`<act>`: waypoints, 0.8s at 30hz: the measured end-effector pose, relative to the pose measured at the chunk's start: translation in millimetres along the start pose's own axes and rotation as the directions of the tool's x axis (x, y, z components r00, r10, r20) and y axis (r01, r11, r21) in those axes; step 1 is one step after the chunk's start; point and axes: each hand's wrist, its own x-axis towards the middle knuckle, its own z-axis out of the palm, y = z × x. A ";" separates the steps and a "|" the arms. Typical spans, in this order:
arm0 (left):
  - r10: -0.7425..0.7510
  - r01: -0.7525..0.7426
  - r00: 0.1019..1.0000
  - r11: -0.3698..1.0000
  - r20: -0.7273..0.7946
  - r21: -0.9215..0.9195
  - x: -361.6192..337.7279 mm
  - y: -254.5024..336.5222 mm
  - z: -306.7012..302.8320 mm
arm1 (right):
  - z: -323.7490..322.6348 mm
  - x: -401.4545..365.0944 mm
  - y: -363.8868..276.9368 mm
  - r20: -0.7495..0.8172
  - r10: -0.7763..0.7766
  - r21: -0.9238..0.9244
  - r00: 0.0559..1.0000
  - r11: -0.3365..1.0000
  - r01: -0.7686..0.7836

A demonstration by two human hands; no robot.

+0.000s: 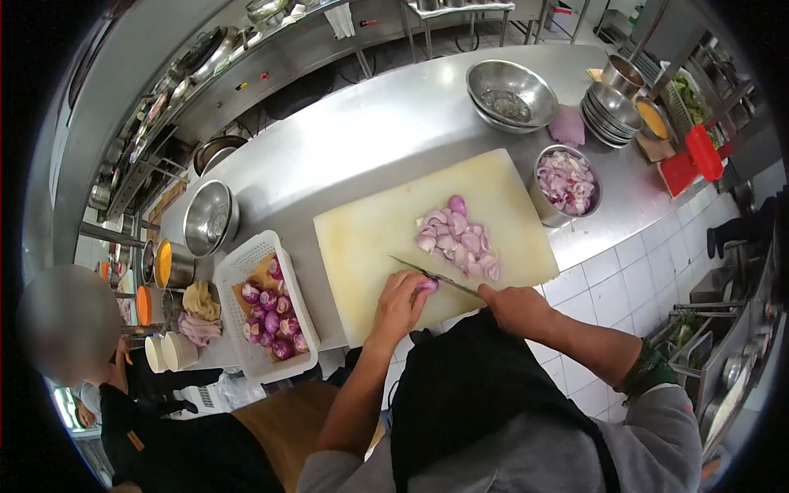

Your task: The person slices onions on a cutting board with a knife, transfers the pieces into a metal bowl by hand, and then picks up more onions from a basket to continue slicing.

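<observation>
My left hand (400, 306) pinches a small purple onion piece (428, 285) near the front edge of the pale cutting board (362, 238). In my right hand (516, 310) is the handle of a knife (436, 275), its blade pointing left and lying across or just beside that onion piece. Sliced onion (460, 238) is heaped on the board beyond the blade, with one rounded purple onion piece (457, 205) at the far end of the heap.
Left of the board, a white basket (306, 316) holds several purple onions. A metal pot (546, 205) of sliced onion stands right. Metal bowls (511, 92) sit farther back. Another person (156, 435) is at the lower left.
</observation>
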 end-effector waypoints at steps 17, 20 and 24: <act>-0.028 0.030 0.998 0.999 -0.055 0.030 -4.9 -4.8 7.0 | 11.7 -12.9 -3.4 0.021 0.042 0.051 0.999 0.998 -0.043; -0.031 0.033 0.999 0.998 -0.036 0.052 -7.1 -4.5 5.2 | 15.9 -7.8 1.0 -0.052 -0.029 0.062 0.998 0.998 0.032; -0.044 0.047 0.997 0.998 -0.061 0.044 -9.1 -5.0 7.0 | -2.4 -28.0 -7.6 0.033 0.007 0.032 0.999 0.999 -0.009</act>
